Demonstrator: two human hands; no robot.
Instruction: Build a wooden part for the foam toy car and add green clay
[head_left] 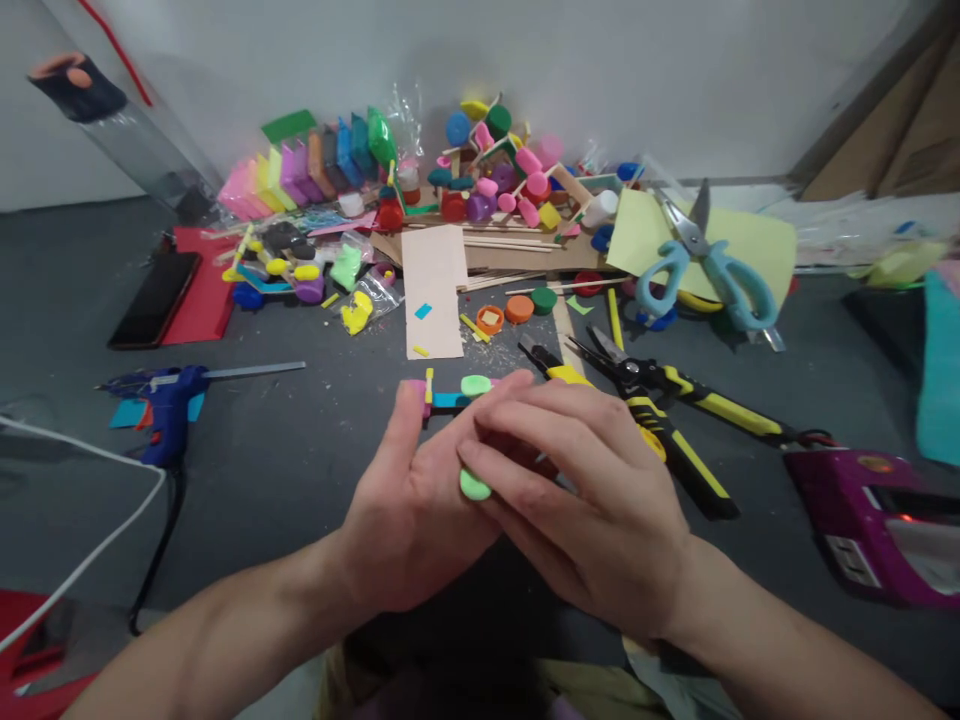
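Note:
My left hand (416, 500) lies palm up with its thumb stretched out and its fingers partly behind the other hand. On its palm rests a small light-green lump of modelling clay (475, 486), smooth and rounded. My right hand (592, 480) is bent over the palm, its fingertips pressed together on the clay. Just beyond the hands sits a small craft model with a blue strip (448, 400), a yellow upright stick (429, 388) and a light-green oval piece (475, 385); my left hand hides part of it.
A blue glue gun (169, 400) lies left, its cord trailing forward. Yellow-black pliers (675, 420) and a purple device (870, 520) are at right. Blue-handled scissors (701, 260) rest on yellow paper. Behind are clay packets (322, 165), several craft models, a phone (156, 297) and a bottle (127, 140).

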